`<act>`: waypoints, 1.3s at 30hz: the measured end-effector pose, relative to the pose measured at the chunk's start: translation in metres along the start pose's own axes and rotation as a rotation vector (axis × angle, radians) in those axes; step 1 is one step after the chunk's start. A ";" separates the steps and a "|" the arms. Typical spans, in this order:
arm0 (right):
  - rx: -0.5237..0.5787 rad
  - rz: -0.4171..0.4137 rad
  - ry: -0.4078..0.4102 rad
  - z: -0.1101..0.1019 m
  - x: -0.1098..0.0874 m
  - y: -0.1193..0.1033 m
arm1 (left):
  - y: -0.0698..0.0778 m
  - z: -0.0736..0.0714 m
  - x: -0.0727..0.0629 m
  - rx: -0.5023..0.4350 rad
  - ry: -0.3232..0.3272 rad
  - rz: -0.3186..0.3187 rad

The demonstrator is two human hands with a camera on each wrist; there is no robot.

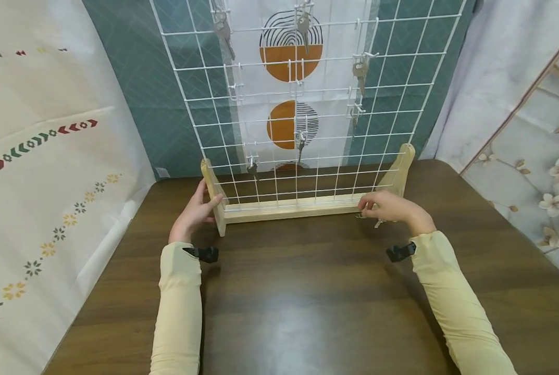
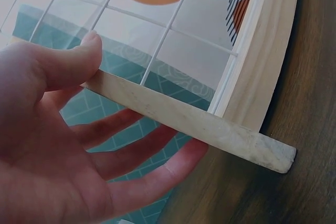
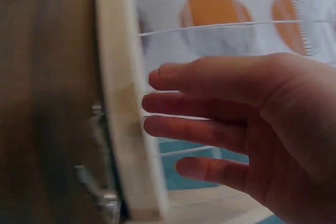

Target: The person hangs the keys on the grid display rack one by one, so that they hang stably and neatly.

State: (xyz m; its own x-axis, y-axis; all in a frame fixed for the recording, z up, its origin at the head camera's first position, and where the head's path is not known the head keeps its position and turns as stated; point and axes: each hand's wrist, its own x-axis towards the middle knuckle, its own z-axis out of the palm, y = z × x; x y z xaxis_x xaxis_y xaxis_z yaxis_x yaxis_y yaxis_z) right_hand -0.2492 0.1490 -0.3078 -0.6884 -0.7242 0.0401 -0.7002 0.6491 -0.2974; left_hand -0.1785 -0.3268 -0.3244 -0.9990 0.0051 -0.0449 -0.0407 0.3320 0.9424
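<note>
A white wire grid panel (image 1: 326, 130) stands upright in a pale wooden stand (image 1: 279, 208). Several keys hang from hooks on the grid, among them a key (image 1: 223, 32) at upper left and a key (image 1: 360, 72) at right. My left hand (image 1: 197, 208) grips the stand's left side piece (image 2: 184, 116), thumb at one edge and fingers along the other. At the stand's right end my right hand (image 1: 386, 204) hovers over the bottom rail (image 3: 123, 87), fingers loosely bent with nothing between them in the right wrist view. Small metal pieces (image 3: 94, 184) lie beside that rail, blurred.
The stand rests toward the back of a dark wooden table (image 1: 288, 291). Behind the grid hangs a green and white cloth (image 1: 256, 125) with orange and striped circles. Patterned cloths border the left and right sides.
</note>
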 end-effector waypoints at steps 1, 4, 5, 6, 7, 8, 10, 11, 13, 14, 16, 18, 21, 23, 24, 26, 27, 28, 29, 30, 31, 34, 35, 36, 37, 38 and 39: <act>-0.006 0.009 -0.018 0.005 0.002 0.003 | -0.001 0.001 0.000 -0.004 -0.002 -0.005; -0.012 0.018 -0.074 0.014 0.005 0.009 | -0.002 0.003 0.001 -0.019 -0.005 -0.016; -0.008 0.020 -0.090 0.016 0.006 0.011 | -0.002 0.003 0.000 -0.022 -0.004 -0.016; -0.001 0.025 -0.103 0.017 0.006 0.011 | -0.002 0.002 0.000 -0.022 -0.002 -0.015; 0.007 0.027 -0.113 0.018 0.007 0.012 | -0.002 0.002 0.000 -0.023 0.000 -0.011; 0.017 0.031 -0.119 0.019 0.007 0.013 | -0.001 0.002 0.000 -0.024 0.001 -0.006; 0.028 0.037 -0.120 0.021 0.009 0.013 | -0.001 0.001 -0.001 -0.021 0.002 0.002; 0.028 0.030 -0.118 0.022 0.009 0.013 | -0.001 0.001 -0.001 -0.019 0.003 0.006; 0.030 0.028 -0.110 0.024 0.011 0.013 | 0.000 0.001 -0.001 -0.018 0.004 0.011; 0.022 0.026 -0.106 0.024 0.013 0.012 | 0.000 0.000 -0.001 -0.018 0.004 0.012; -0.005 0.024 -0.091 0.026 0.016 0.011 | 0.000 0.000 -0.001 -0.025 0.004 0.010; -0.031 0.039 -0.074 0.028 0.017 0.009 | 0.000 -0.001 0.000 -0.022 0.004 0.008; -0.075 0.077 -0.059 0.030 0.017 0.008 | -0.001 -0.001 0.001 -0.020 0.002 0.005; -0.086 0.106 -0.075 0.032 0.016 0.007 | -0.002 -0.001 0.001 -0.018 0.000 0.001; -0.088 0.117 -0.087 0.033 0.015 0.006 | -0.002 -0.001 0.001 -0.019 -0.003 -0.001; -0.084 0.123 -0.109 0.033 0.015 0.005 | -0.003 0.000 0.000 -0.019 -0.005 -0.005; -0.086 0.119 -0.116 0.033 0.015 0.005 | -0.003 0.000 0.000 -0.022 -0.007 -0.005; -0.089 0.116 -0.120 0.033 0.015 0.004 | -0.003 0.001 0.000 -0.023 -0.008 -0.004; -0.094 0.113 -0.121 0.033 0.015 0.004 | -0.003 0.001 -0.001 -0.024 -0.007 -0.003; -0.098 0.111 -0.125 0.033 0.015 0.004 | -0.003 0.001 -0.001 -0.022 -0.010 0.002; -0.103 0.112 -0.128 0.032 0.015 0.003 | -0.003 0.001 -0.001 -0.018 -0.011 0.007; -0.100 0.141 -0.150 0.029 0.013 0.001 | -0.003 0.000 -0.001 -0.011 -0.010 0.020; -0.095 0.157 -0.163 0.028 0.012 0.000 | -0.004 0.000 -0.001 -0.009 -0.011 0.023; -0.085 0.168 -0.176 0.027 0.011 -0.001 | -0.004 -0.001 -0.001 -0.006 -0.011 0.024; -0.078 0.182 -0.189 0.025 0.010 -0.002 | -0.004 -0.001 -0.001 -0.008 -0.008 0.023; -0.070 0.192 -0.205 0.024 0.010 -0.002 | -0.004 -0.002 -0.002 -0.013 -0.005 0.021; -0.066 0.202 -0.220 0.023 0.010 -0.002 | -0.004 -0.002 -0.002 -0.017 -0.002 0.018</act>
State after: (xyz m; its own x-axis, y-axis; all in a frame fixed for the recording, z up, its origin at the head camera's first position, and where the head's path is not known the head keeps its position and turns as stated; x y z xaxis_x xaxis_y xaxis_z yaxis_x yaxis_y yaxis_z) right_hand -0.2502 0.1347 -0.3289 -0.7628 -0.6070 -0.2230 -0.5686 0.7938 -0.2158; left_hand -0.1763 -0.3304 -0.3277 -0.9995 0.0123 -0.0288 -0.0234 0.3162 0.9484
